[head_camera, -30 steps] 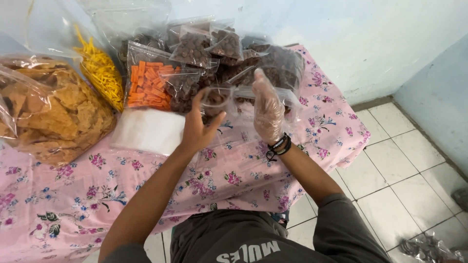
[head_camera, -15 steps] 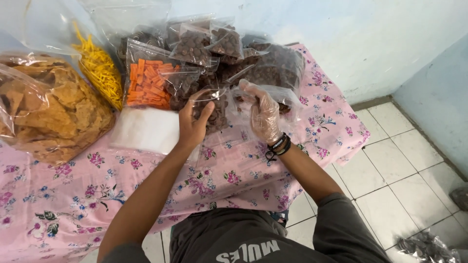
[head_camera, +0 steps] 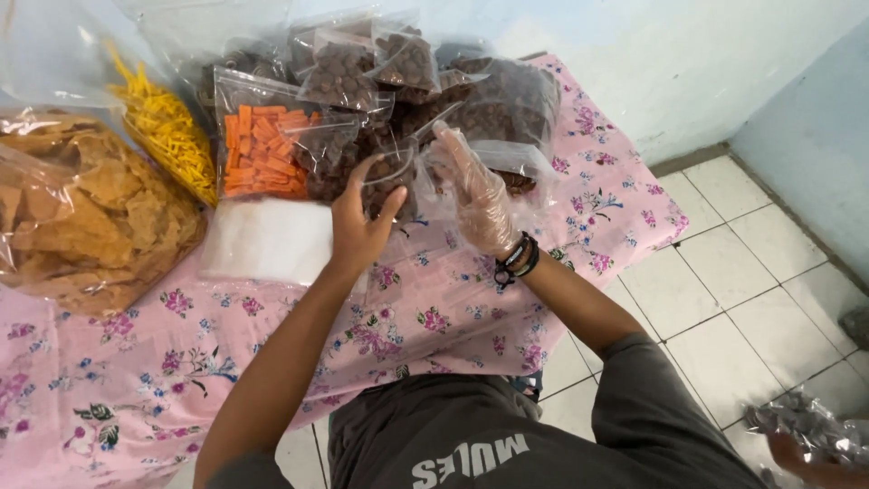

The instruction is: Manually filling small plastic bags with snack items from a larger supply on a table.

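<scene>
Gripping a small clear bag of brown snacks at frame centre, the bare left hand pinches its edge while the gloved right hand lies flat-fingered against it. Several filled bags sit stacked at top; the bag in hand looks filled, its sealing apparently unfinished.

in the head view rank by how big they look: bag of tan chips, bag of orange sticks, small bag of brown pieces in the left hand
1. bag of tan chips, though nearer the camera
2. bag of orange sticks
3. small bag of brown pieces, held by the left hand

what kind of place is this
Probably a home snack-packing spot: a table under a pink floral cloth piled with clear bags of brown snacks and orange sticks, on a white tile floor.
</scene>
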